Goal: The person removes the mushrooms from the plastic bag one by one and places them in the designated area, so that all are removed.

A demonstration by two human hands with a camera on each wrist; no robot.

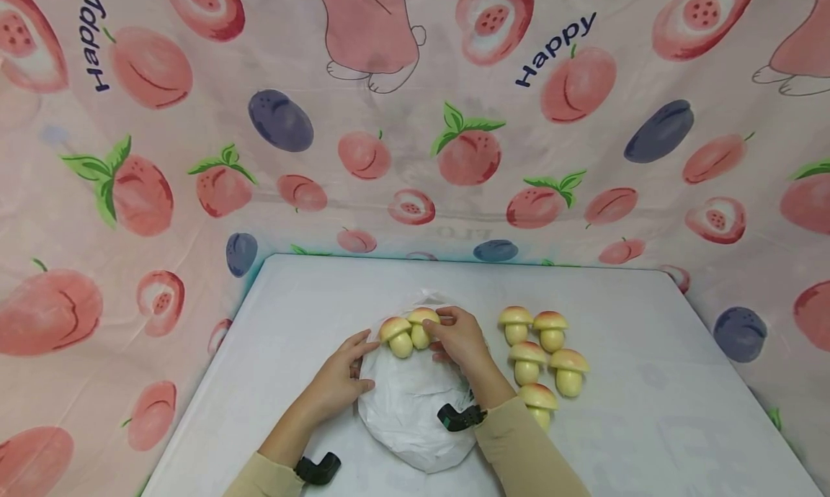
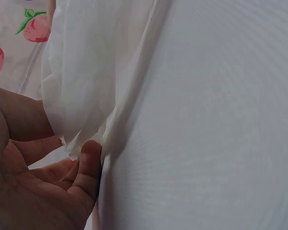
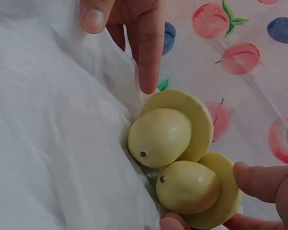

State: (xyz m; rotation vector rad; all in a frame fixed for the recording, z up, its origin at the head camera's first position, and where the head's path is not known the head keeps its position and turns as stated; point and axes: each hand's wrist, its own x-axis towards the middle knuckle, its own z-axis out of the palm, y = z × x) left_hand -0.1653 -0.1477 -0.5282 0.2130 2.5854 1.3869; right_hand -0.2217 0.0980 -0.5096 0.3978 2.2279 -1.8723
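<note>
I see my right hand (image 1: 459, 336) with its fingers (image 3: 259, 179) curled round a toy mushroom (image 3: 198, 190), a second mushroom (image 3: 169, 130) touching it just beyond. My left hand (image 1: 341, 377) pinches the white bag's (image 1: 411, 403) edge; five more mushrooms (image 1: 541, 356) lie on the bench (image 1: 648, 382) beside my right fingers.

Five toy mushrooms (image 1: 543, 356), white table (image 1: 648, 410), fruit-print cloth (image 1: 415, 122)
</note>
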